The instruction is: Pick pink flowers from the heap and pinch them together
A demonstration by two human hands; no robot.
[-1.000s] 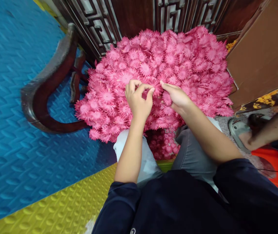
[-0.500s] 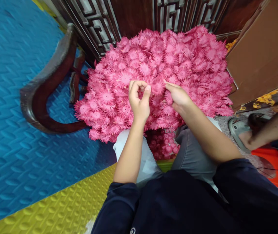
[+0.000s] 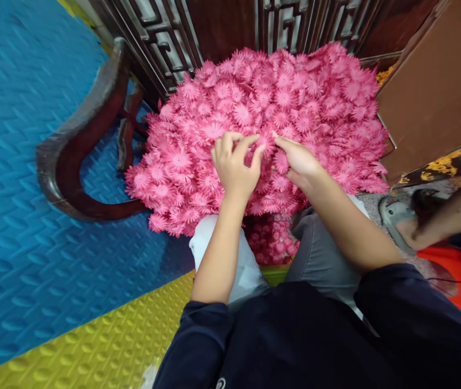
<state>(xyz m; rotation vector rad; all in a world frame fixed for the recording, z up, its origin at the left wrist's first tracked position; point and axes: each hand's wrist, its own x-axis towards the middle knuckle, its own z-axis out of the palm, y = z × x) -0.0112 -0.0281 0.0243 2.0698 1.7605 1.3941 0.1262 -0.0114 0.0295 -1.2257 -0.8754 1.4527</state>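
Observation:
A large heap of pink artificial flowers point(image 3: 190, 159) lies in front of my knees. My right hand point(image 3: 298, 161) is closed, its thumb and forefinger pinching one pink flower point(image 3: 266, 142) above the heap by its right side. Just left of that flower is my left hand point(image 3: 236, 162), with its fingers bent and apart. Its forefinger and thumb tips come up to the petals; whether they touch them I cannot tell. Another pink bloom shows just below the right fingers, and I cannot make out whether it is held too.
A dark curved wooden chair arm point(image 3: 62, 178) stands left of the heap on blue matting point(image 3: 7, 216). Carved dark wood panels point(image 3: 224, 27) rise behind. A brown board point(image 3: 433, 92) is at right, with orange pieces point(image 3: 443, 165) below. Another person's sandalled foot point(image 3: 400, 224) is near.
My left hand has shifted right, toward the flower, and its pinched fingers have spread apart. My right hand keeps its pinch in nearly the same place.

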